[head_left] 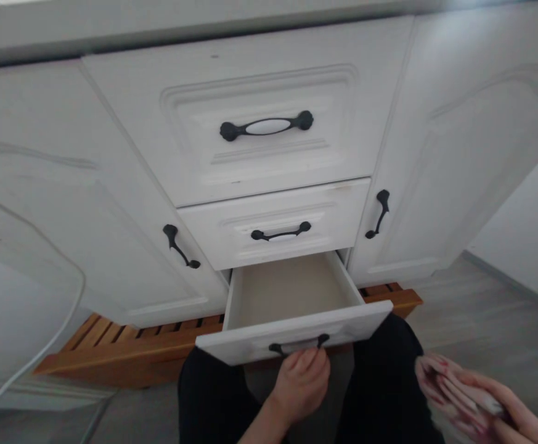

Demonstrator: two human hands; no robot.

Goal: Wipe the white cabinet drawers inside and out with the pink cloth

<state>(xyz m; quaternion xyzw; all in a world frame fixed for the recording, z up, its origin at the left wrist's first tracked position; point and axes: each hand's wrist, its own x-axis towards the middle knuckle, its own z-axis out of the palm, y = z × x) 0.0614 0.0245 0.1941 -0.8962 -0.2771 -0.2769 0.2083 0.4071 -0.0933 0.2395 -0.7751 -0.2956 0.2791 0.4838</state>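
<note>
Low in the white cabinet, the bottom drawer [291, 287] is pulled out, and no items show on its pale floor. My left hand [302, 379] has its fingers curled round the dark handle [291, 346] on that drawer's front. At the lower right, my right hand [511, 401] holds a folded pink and white cloth [458, 394], away from the drawer. The middle drawer [273, 231] and the top drawer [269, 126] above are closed.
Closed cabinet doors flank the drawers on the left [125, 246] and right [416, 203]. A slatted wooden stand [158, 345] sits beneath. A white cable [72, 308] hangs at the left. My knees are beside the open drawer's front.
</note>
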